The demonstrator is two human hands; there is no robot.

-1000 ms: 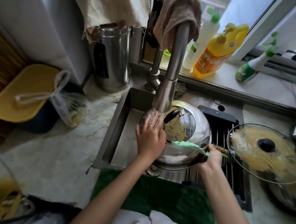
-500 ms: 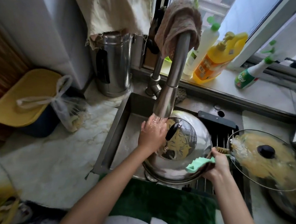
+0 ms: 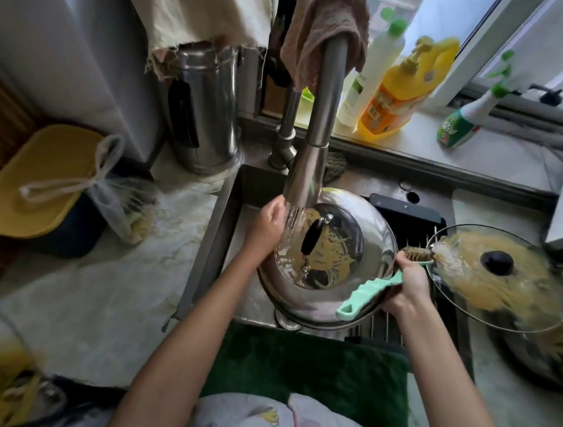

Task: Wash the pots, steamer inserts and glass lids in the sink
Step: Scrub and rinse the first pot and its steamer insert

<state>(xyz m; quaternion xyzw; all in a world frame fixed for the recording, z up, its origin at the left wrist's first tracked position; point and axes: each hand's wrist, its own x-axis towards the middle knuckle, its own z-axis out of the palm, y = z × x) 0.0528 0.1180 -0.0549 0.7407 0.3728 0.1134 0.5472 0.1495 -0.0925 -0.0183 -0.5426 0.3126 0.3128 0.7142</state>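
Note:
A large steel pot (image 3: 376,249) lies tilted in the sink (image 3: 237,197). Its round inner face has a black handle (image 3: 311,236) and is smeared with yellow residue. Water runs from the faucet (image 3: 319,123) onto its upper left edge. My left hand (image 3: 264,228) holds that edge under the stream, its fingertips hidden by the spray. At the pot's right rim, my right hand (image 3: 408,280) grips a brush by its mint-green handle (image 3: 367,294), bristles (image 3: 418,254) pointing right. A glass lid (image 3: 480,297) with a black knob, coated in yellow residue, sits on another pot (image 3: 562,355) at the right.
A black drain rack (image 3: 407,215) spans the sink's right part. A steel canister (image 3: 203,107) stands behind the sink; soap bottles (image 3: 395,92) and a spray bottle (image 3: 460,120) line the sill. A yellow-lidded bin (image 3: 30,189) with a tied bag stands on the left counter. A cloth (image 3: 323,20) hangs over the faucet.
My left hand has slid up and left along the pot's edge into the water stream. My right hand has moved right with the brush, off the pot's front, towards the glass lid.

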